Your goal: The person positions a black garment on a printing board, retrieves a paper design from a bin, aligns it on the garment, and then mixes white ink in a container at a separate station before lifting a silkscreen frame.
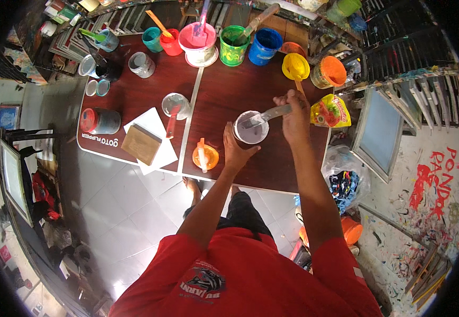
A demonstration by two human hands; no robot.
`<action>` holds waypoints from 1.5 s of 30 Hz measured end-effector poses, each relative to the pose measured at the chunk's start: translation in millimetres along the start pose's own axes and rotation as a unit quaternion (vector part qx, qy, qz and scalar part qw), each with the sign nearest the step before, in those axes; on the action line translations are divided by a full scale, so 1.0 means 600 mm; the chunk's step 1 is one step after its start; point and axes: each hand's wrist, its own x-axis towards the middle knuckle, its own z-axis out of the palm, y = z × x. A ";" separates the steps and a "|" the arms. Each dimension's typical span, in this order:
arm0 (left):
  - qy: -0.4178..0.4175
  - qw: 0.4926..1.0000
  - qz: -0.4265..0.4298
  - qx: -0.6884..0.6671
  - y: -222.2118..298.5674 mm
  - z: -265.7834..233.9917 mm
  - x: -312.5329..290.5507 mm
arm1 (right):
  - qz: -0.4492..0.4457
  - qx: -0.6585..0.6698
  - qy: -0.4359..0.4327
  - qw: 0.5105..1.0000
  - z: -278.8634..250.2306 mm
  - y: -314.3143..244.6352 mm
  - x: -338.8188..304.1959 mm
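A white tub [249,139] with pale greyish-lilac paint stands on the dark red-brown table [224,95] in front of me. My left hand [236,153] is wrapped round the tub's left and near side. Above its right rim, my right hand [295,119] grips the grey handle of a spatula [275,113], whose flat blade dips into the paint. Left of the tub lies an orange lid or dish [212,157] with a white-and-orange tool [202,154] across it. Another tub [183,108] farther left has a red-handled tool [172,122] leaning in it.
Pots of red, pink [198,42], green [233,53], blue [265,46], yellow [295,67] and orange [329,72] paint line the far edge. A yellow pouch [332,111] stands at right. A brown block [141,145] lies on white paper [168,153]. Framed screens [380,132] lean beside the table.
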 end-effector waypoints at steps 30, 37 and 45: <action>0.135 0.963 0.191 -0.132 0.294 -0.378 -0.149 | -0.397 -0.095 -0.521 0.750 0.424 -0.462 -0.380; 0.260 0.912 0.297 0.116 0.326 -0.585 -0.287 | -0.264 -0.157 -0.654 0.692 0.521 -0.426 -0.594; 0.310 0.934 0.178 -0.022 0.320 -0.713 -0.428 | -0.340 -0.122 -0.725 0.586 0.612 -0.387 -0.706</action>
